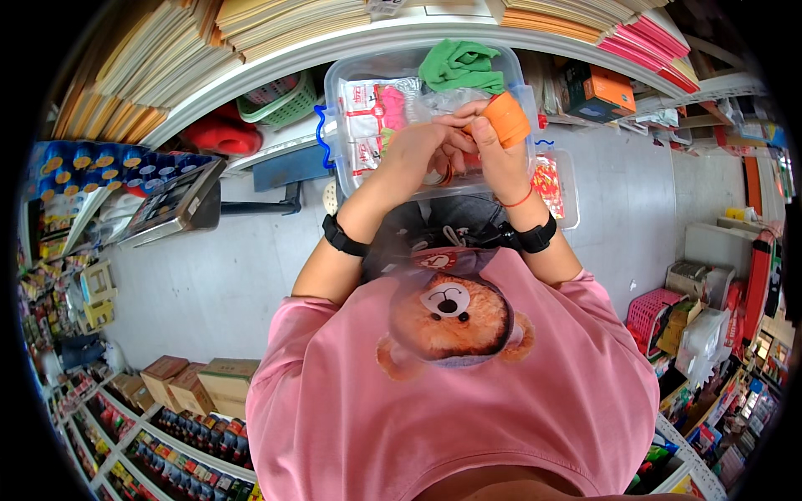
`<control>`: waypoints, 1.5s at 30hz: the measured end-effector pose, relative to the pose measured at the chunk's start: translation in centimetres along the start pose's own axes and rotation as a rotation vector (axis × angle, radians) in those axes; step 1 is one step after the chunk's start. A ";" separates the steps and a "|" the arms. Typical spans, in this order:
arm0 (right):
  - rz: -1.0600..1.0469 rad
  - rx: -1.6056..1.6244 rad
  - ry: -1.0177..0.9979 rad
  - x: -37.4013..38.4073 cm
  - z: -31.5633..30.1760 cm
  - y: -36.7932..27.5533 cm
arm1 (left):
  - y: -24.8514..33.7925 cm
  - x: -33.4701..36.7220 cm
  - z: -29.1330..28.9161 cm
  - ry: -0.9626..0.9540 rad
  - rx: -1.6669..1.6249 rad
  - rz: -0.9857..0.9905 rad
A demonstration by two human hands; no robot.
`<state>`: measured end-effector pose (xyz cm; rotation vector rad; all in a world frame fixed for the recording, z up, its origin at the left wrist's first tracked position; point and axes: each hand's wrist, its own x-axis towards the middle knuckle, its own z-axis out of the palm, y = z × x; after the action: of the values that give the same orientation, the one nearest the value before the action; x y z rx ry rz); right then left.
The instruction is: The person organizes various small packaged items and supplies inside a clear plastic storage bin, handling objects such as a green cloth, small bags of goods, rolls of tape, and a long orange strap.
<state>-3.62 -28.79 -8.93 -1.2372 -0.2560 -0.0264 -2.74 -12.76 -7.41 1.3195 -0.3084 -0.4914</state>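
My right hand (pixel 499 159) grips a roll of orange tape (pixel 506 119), thumb along its near side, above a see-through plastic box (pixel 332 100). Close by on its left, my left hand (pixel 430 146) has bent fingers reaching to the roll's left side. Whatever those fingertips pinch is too small to make out. Inside the box lie a bunched green cloth (pixel 462 67), white-and-red packets (pixel 361 98) and a pink item (pixel 392 107). Another roll (pixel 438 176) shows partly under my left hand.
White shelving with stacked paper envelopes (pixel 288 29) runs along the far side. A green basket (pixel 280 104) and an orange-black carton (pixel 598 90) sit beneath it. A second see-through box (pixel 570 192) with red packets stands right of the first. Cardboard boxes (pixel 225 386) stand behind at left.
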 end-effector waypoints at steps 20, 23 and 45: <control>-0.079 -0.283 0.064 0.5 -3.7 1.9 | 0.0 -0.3 -4.5 0.305 0.766 0.197; -0.048 -0.286 0.072 0.5 -3.4 1.6 | -1.8 -0.2 -5.0 0.109 1.128 0.308; 0.365 0.333 -0.133 0.6 -2.8 0.9 | 0.4 0.7 -6.3 0.196 1.037 0.308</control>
<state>-2.40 -31.06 -10.47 -0.9390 -0.1393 0.4002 0.98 -7.72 -8.48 2.2522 -0.6355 0.1117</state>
